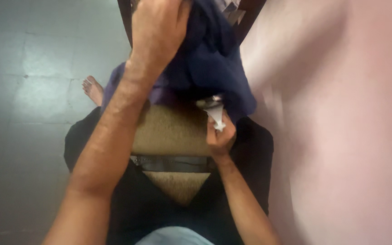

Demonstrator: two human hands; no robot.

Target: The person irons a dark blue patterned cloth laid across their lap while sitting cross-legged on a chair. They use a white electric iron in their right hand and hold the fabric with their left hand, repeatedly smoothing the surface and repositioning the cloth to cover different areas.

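Left hand [157, 29]: raised above the chair seat, fingers closed on the top of the cloth, arm crossing the seat's left edge.
Right hand [220, 136]: at the seat's right front corner, fingers pinched shut on a white scrap [216, 115] just under the cloth's lower edge.
Cloth [209, 59]: dark blue, bunched, hung over the back half of the seat and against the chair back.
Chair [171, 131]: tan woven seat, dark frame, seen from above.
Foot [93, 90]: bare, on the grey floor [28, 90] left of the seat.
Wall [341, 122]: pink, just right of the chair.
Blur: fine detail of the scrap could not be told.
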